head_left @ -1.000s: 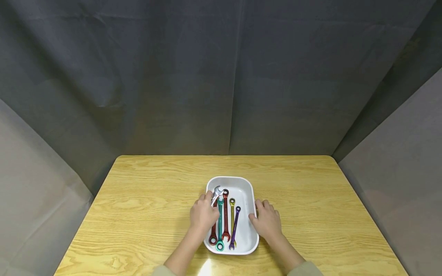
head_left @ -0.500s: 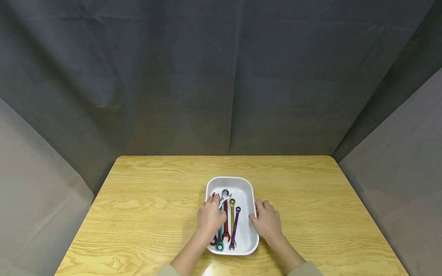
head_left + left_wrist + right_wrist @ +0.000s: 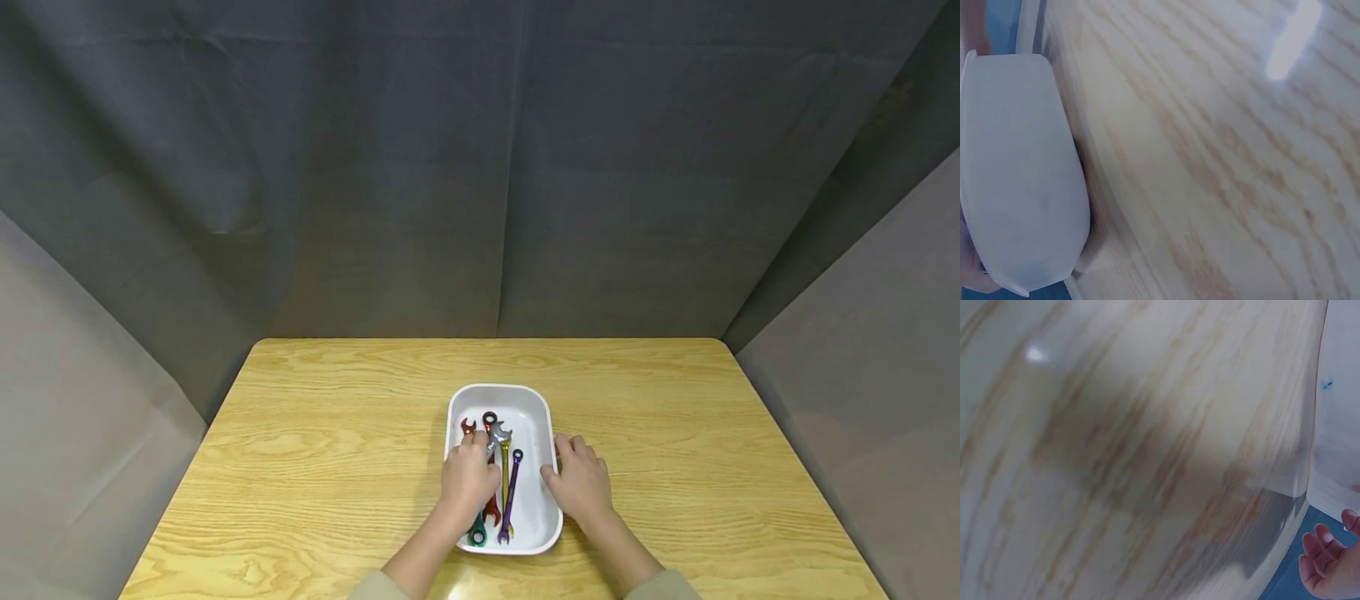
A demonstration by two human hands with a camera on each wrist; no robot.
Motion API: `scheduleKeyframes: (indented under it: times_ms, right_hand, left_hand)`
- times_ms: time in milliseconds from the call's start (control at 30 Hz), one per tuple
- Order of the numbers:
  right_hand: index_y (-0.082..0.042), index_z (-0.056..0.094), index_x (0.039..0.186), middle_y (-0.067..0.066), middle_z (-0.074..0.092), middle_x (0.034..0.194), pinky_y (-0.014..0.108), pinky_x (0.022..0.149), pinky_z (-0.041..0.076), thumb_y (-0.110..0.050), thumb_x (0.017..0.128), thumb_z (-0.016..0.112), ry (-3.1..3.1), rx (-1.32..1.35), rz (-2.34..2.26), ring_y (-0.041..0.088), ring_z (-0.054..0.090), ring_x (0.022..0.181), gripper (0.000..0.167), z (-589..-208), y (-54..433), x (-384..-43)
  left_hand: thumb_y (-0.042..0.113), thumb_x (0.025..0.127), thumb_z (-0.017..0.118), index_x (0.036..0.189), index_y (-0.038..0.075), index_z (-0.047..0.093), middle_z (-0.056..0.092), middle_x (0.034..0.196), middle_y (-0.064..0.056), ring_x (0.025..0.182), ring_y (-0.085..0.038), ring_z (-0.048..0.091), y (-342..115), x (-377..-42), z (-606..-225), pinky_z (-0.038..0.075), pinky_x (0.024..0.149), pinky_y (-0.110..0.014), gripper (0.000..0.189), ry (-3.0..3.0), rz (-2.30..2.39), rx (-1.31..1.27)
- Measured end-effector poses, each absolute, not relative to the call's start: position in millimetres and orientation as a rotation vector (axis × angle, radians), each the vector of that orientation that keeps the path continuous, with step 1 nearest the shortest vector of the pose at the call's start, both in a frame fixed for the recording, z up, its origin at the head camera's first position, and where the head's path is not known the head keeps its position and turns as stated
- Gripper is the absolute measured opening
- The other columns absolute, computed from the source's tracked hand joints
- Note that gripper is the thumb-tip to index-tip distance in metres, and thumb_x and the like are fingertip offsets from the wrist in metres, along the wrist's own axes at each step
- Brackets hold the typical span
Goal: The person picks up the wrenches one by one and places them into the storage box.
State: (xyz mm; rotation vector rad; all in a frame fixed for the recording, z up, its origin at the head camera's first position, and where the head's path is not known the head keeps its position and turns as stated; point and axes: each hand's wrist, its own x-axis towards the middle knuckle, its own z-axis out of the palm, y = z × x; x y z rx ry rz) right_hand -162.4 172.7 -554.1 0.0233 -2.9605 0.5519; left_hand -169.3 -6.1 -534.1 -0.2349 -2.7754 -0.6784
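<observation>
My left hand [image 3: 469, 477] grips a silver wrench [image 3: 500, 432] over the left half of a white tray [image 3: 551, 533]. The wrench's open end points away to the right; its shaft is mostly hidden by the fingers. Around and beneath that hand lie an orange-red wrench [image 3: 468, 427], a green wrench [image 3: 477, 538] and a red wrench [image 3: 491, 513], all partly covered. To their right are a yellow wrench [image 3: 505, 471] and a purple wrench [image 3: 512, 493]. My right hand [image 3: 582, 479] holds the tray's right rim, thumb over the edge and fingers outside.
The tray stands near the front of a wood-grain table [image 3: 337, 433]. A dark curtain [image 3: 375, 167] hangs behind, and grey panels close both sides. In the left wrist view, the tray's outer wall [image 3: 1025, 169] rises from the tabletop.
My left hand has moved right across the tray with the silver wrench, from the left edge to above the red wrench, uncovering the orange-red wrench's upper end. The right hand stays put.
</observation>
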Motion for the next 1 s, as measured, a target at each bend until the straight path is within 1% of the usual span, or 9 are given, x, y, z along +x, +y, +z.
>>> scheduleKeyframes:
  times_ms: [100,233,300,433,533,700,767,1000]
  right_hand:
    - [-0.010,0.054,0.111,0.013,0.053,0.098,0.045,0.072,0.041,-0.031,0.077,0.059,-2.957,0.027,0.549,0.030,0.053,0.088,0.040,-554,173,-163]
    - [-0.010,0.054,0.110,0.012,0.053,0.097,0.045,0.072,0.041,-0.032,0.077,0.058,-2.958,0.030,0.548,0.030,0.052,0.087,0.039,-554,173,-163]
    - [-0.011,0.054,0.110,0.012,0.053,0.097,0.045,0.072,0.041,-0.032,0.077,0.058,-2.962,0.030,0.549,0.030,0.052,0.087,0.039,-554,173,-162]
    - [-0.010,0.054,0.110,0.012,0.053,0.097,0.045,0.071,0.041,-0.032,0.077,0.058,-2.966,0.030,0.549,0.030,0.052,0.087,0.039,-553,173,-162]
    - [-0.010,0.054,0.110,0.013,0.053,0.098,0.045,0.072,0.041,-0.032,0.077,0.058,-2.967,0.028,0.550,0.030,0.052,0.087,0.040,-553,173,-163]
    - [-0.010,0.054,0.110,0.013,0.053,0.098,0.045,0.072,0.041,-0.032,0.077,0.059,-2.967,0.024,0.547,0.030,0.052,0.087,0.039,-554,172,-163]
    - [-0.010,0.054,0.110,0.013,0.053,0.099,0.045,0.072,0.041,-0.032,0.077,0.059,-2.965,0.025,0.544,0.031,0.052,0.088,0.040,-554,172,-163]
    - [-0.008,0.054,0.113,0.014,0.053,0.100,0.046,0.072,0.041,-0.030,0.077,0.059,-2.958,0.022,0.530,0.032,0.053,0.089,0.043,-554,171,-162]
  left_hand:
    - [0.005,0.061,0.063,0.092,0.001,0.062,0.059,0.075,-0.011,0.057,-0.026,0.056,-4,-170,-538,0.046,0.049,-0.034,0.032,-2.784,-0.687,-0.251]
    - [0.006,0.063,0.065,0.095,-0.001,0.063,0.059,0.074,-0.011,0.060,-0.026,0.057,-2,-170,-542,0.048,0.053,-0.034,0.033,-2.799,-0.686,-0.278]
    - [0.007,0.065,0.064,0.098,-0.002,0.062,0.059,0.076,-0.012,0.062,-0.026,0.058,0,-170,-543,0.049,0.055,-0.034,0.034,-2.809,-0.693,-0.287]
    - [0.006,0.067,0.065,0.099,-0.004,0.061,0.060,0.078,-0.013,0.063,-0.025,0.059,3,-170,-547,0.050,0.055,-0.031,0.034,-2.832,-0.731,-0.304]
    - [0.007,0.067,0.067,0.097,-0.006,0.061,0.060,0.078,-0.013,0.063,-0.024,0.059,6,-170,-551,0.050,0.056,-0.030,0.034,-2.838,-0.771,-0.322]
    - [0.009,0.066,0.068,0.100,-0.009,0.061,0.060,0.080,-0.015,0.067,-0.026,0.061,10,-170,-557,0.052,0.060,-0.033,0.039,-2.850,-0.786,-0.336]
    - [0.009,0.066,0.068,0.101,-0.010,0.060,0.059,0.080,-0.015,0.066,-0.026,0.060,11,-170,-558,0.052,0.060,-0.033,0.040,-2.856,-0.789,-0.338]
    - [0.010,0.066,0.069,0.092,-0.007,0.062,0.056,0.075,-0.012,0.063,-0.023,0.057,17,-170,-560,0.050,0.056,-0.032,0.032,-2.866,-0.782,-0.336]
